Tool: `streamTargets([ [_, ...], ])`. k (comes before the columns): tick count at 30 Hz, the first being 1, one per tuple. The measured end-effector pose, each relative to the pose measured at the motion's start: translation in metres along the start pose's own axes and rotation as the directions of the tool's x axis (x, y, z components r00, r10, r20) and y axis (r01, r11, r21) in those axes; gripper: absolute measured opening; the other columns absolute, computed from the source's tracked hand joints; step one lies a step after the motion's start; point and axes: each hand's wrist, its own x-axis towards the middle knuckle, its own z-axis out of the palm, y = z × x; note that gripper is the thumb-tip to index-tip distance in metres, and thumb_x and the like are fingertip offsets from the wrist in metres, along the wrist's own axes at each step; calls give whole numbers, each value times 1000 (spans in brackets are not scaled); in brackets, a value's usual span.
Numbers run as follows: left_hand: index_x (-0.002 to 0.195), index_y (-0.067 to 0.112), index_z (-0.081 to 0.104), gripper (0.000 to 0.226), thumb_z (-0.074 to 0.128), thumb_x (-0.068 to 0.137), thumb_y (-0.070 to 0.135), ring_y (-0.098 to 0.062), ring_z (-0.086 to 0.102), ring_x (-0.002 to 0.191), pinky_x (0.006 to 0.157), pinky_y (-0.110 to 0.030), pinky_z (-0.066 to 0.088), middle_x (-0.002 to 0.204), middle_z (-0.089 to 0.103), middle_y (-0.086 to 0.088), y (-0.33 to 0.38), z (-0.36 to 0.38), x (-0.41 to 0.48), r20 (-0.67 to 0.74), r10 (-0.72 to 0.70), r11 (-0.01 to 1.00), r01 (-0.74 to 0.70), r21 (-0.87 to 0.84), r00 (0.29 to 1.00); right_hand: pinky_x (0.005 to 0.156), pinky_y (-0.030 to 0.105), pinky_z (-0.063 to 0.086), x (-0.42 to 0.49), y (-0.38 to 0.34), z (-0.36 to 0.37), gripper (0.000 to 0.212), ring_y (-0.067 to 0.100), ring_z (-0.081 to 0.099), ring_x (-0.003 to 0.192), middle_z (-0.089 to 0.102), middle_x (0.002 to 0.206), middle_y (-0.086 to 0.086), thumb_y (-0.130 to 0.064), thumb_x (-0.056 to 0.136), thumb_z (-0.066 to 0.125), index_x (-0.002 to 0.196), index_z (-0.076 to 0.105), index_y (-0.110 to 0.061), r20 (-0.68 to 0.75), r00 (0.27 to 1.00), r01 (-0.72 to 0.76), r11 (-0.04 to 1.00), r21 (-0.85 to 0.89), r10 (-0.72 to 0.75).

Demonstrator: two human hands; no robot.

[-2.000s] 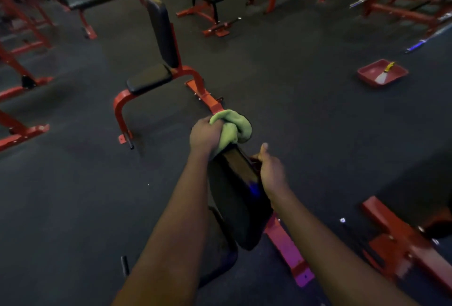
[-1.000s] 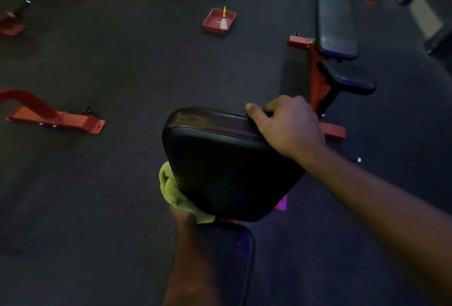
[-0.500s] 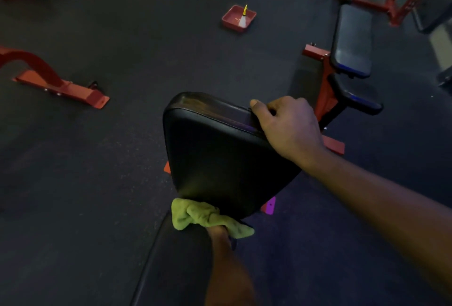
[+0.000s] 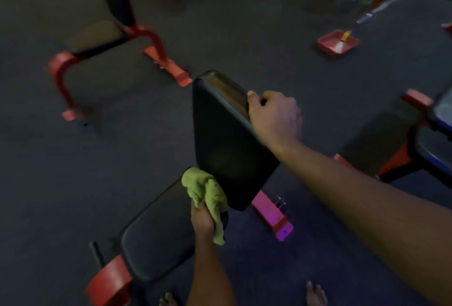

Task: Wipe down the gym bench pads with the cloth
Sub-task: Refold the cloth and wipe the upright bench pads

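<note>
- Cloth (image 4: 205, 190), a crumpled green one, is sitting bunched in the left hand (image 4: 203, 220), whose fingers are curling round its lower folds
- It is pressing against the bottom left edge of the upright back pad (image 4: 220, 139), just above the rear of the seat pad (image 4: 159, 237); whether it is also brushing the seat pad I cannot tell
- The right hand (image 4: 274, 119) is clamping over the top right edge of the back pad, thumb lying along the rim and fingers wrapping behind, so it is steadying the pad rather than wiping
- To my eye the person is finishing off the lower end of the back pad, and the seat pad is looking like the part waiting its turn
- The next move, I'd say, is calling for the left hand to be bringing the cloth down flat onto the seat pad and sweeping it along toward the red frame (image 4: 107, 283) at the near end, with the bunched folds spreading out to cover more surface
- The right hand is likely needing to hold firm while the cloth is pushing
- Another bench (image 4: 97, 36) is standing off to the left, and a red tray (image 4: 337, 44) is lying on the floor well apart from this one
</note>
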Motion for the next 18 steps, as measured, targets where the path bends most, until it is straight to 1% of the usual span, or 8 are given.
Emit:
streamTargets([
  [3,117,18,62,25,41,102,19,-24,61,104,82,-36,48,110,66,-6,29,-20,-65,-163,112,994,-113,4,980,83,42,50,-10,2,-11,28,25,61,96,63,103,2,-46,95,55,104,60,-20,-33,984,180,976,121,-178],
  [5,113,21,61,21,42,102,21,-18,61,99,72,-28,45,106,66,-2,49,-36,-105,-217,165,986,-170,-1,962,94,44,42,-35,10,-22,33,27,52,119,55,129,4,-34,90,60,119,57,-19,-59,921,389,918,79,-385],
  [7,115,16,61,24,43,102,23,-21,61,101,76,-32,48,111,66,-6,70,-46,-151,-263,184,979,-200,-34,947,96,43,41,-79,31,-40,38,24,47,122,49,131,0,-30,82,62,120,56,-25,-49,836,549,833,63,-547],
  [10,120,14,62,35,42,100,33,-27,61,108,93,-46,50,119,66,-11,92,-52,-207,-326,177,976,-208,-64,929,83,46,54,-142,68,-55,36,19,57,99,47,115,-5,-20,79,68,113,59,-27,264,720,544,759,357,-641],
  [12,114,21,64,33,41,99,40,-20,64,99,85,-42,53,118,67,-9,103,-54,-236,-351,199,974,-225,-35,915,89,46,55,-165,81,-60,51,21,60,103,46,119,-3,-19,76,73,125,61,-26,493,601,432,774,462,-629],
  [14,115,24,63,38,39,100,50,-16,64,96,80,-35,53,119,67,-8,112,-59,-260,-283,169,982,-187,-39,944,96,41,51,-176,83,-66,54,22,55,110,49,121,-1,-17,75,75,127,65,-24,487,567,442,744,501,-665],
  [16,125,16,64,67,35,95,68,-31,66,106,95,-46,52,121,67,-17,117,-66,-280,-58,15,989,-24,-149,998,90,37,48,-181,75,-77,39,20,53,102,58,110,-1,-11,76,68,113,73,-21,389,602,476,704,527,-697],
  [18,110,3,71,100,26,81,88,-49,66,93,97,-51,51,100,69,-30,116,-84,-295,123,-168,982,177,-69,978,82,37,47,-182,62,-91,31,20,54,92,66,97,-2,-5,74,61,100,75,-16,343,592,510,668,541,-729],
])
